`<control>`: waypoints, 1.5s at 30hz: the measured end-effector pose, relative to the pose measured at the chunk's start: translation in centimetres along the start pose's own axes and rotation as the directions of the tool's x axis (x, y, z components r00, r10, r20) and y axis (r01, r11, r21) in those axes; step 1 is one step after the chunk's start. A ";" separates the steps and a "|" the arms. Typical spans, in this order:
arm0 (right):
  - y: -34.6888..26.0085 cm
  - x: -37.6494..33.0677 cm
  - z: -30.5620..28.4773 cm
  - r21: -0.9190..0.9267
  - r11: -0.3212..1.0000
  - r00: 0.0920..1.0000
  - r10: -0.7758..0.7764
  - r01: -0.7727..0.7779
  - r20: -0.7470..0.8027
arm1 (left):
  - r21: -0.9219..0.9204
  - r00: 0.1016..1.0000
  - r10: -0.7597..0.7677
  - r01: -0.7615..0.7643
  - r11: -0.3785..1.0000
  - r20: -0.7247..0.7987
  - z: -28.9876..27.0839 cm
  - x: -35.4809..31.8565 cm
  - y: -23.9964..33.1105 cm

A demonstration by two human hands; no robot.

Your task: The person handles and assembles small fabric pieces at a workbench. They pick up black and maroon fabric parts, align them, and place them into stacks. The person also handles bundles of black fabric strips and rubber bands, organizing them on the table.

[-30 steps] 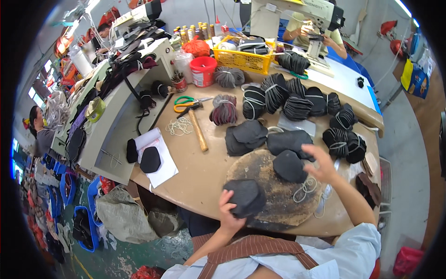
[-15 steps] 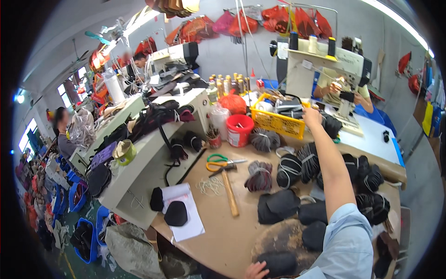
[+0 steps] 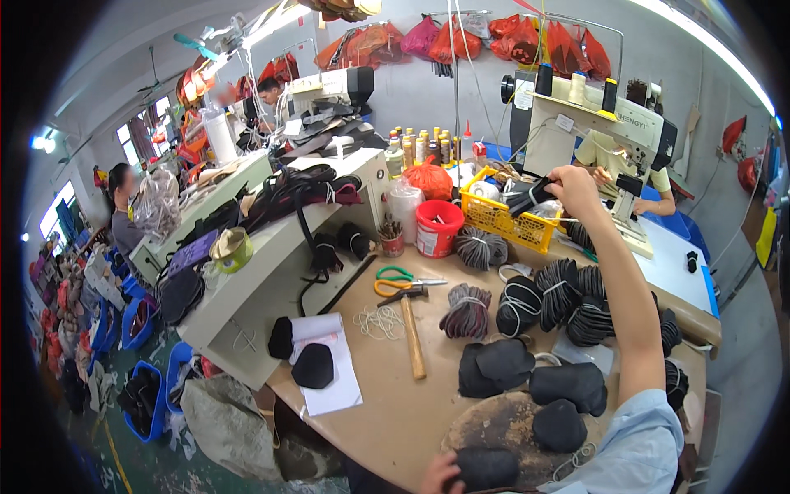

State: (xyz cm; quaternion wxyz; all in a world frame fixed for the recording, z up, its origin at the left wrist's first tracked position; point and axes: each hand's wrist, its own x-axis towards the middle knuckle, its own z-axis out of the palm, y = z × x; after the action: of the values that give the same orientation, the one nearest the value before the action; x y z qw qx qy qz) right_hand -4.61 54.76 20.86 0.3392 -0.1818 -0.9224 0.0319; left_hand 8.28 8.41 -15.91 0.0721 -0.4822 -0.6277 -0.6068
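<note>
A black bundle (image 3: 527, 196) is grasped by the right hand (image 3: 572, 185) over the yellow basket (image 3: 504, 221).

The left hand (image 3: 440, 476), at the near tabletop (image 3: 387, 395) edge, is closed on a black pad (image 3: 485, 468). The lift is judged best made straight up, clear of the basket rim, with the pad kept pinned flat.

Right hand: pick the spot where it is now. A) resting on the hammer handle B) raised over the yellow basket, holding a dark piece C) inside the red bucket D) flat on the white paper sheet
B: the right hand is stretched out above the yellow basket, its fingers closed on a dark piece.
</note>
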 end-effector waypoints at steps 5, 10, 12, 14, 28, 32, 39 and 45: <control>-9.9 -8.8 -5.9 0.197 0.937 0.845 -0.346 0.289 0.407 | 0.088 0.997 -0.056 0.060 0.994 -0.051 -3.7 21.0 4.5; -14.9 -16.3 -2.9 0.381 0.892 0.873 -0.373 0.244 0.313 | 0.031 0.660 -0.412 0.508 0.861 0.628 -2.7 30.6 4.2; -16.3 -17.6 -4.5 0.610 0.792 0.998 -0.060 0.027 0.033 | -0.273 0.844 -0.290 0.440 0.856 0.451 -2.6 29.9 3.1; -14.8 -19.7 -3.3 0.791 0.608 0.971 0.224 -0.069 -0.087 | -0.602 0.857 -0.359 0.515 0.611 0.369 -2.5 30.6 4.0; -14.7 -21.4 1.7 0.954 0.275 0.987 0.138 -0.121 0.085 | -0.647 0.925 -0.347 0.359 0.672 0.154 -0.1 30.0 1.5; -15.1 -21.1 1.5 0.937 0.325 0.983 0.170 -0.128 0.075 | -0.722 0.883 -0.408 0.438 0.536 0.232 -0.2 29.8 2.1; -15.5 -21.4 1.2 0.849 0.522 0.983 0.182 -0.078 -0.021 | -0.765 0.841 -0.381 0.520 0.380 0.383 -0.1 29.0 0.9; -16.2 -21.2 1.0 0.861 0.508 0.978 0.188 -0.019 -0.089 | -0.809 0.861 -0.323 0.491 0.323 0.393 0.1 28.9 0.8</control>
State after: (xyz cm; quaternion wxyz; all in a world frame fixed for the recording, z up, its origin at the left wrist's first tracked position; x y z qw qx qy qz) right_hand 4.57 32.21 10.02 0.4600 -0.0481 -0.7411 0.4866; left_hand -6.30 23.29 4.14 -0.3974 -0.3187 -0.3166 -0.8001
